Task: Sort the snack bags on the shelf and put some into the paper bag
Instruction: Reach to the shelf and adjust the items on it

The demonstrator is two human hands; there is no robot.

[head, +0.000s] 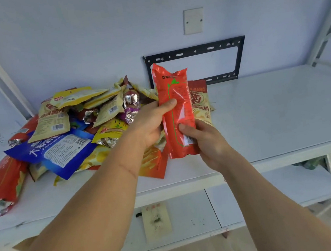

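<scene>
The left hand (149, 125) and the right hand (207, 140) both hold a long, shiny red-orange snack bag (176, 111) upright, just above the white shelf (275, 110). The messy pile of colourful snack bags (71, 125) lies just beside it. This looks like the sorting step. No paper bag shows, so next the hands must pick a spot for it.

Two bare forearms, no sleeves or wristwear, left grip (149, 125) and right grip (209, 140) ungloved (short, plain nails).
</scene>
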